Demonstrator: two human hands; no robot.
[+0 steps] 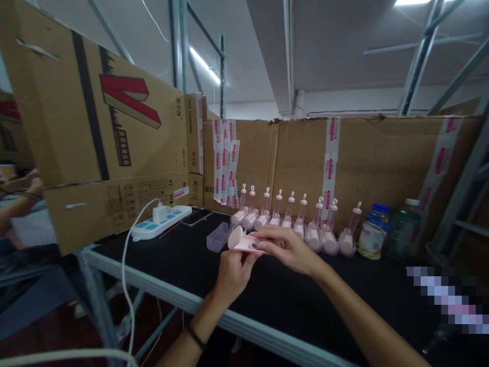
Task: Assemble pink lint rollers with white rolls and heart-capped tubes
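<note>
My left hand point(234, 272) pinches a pale pink plastic housing point(237, 240) from below, above the black tabletop. The housing has a rounded disc-like end at the left and a flat body with a small dark spot. My right hand point(288, 248) closes over its right part, fingertips pressed on it near that spot. Just behind the hands sits a translucent purple tray point(217, 238), partly covered by the housing. A row of several pink devices point(328, 239) with clear upright tubes and looped tops stands behind the right hand.
A white power strip point(162, 222) with a plug and cable lies at the left beside a phone point(196, 217). At the right stand a blue-capped jar point(373, 232) and a green bottle point(403, 229). Cardboard walls point(252, 153) enclose the table. Another person's arm point(19, 204) shows far left.
</note>
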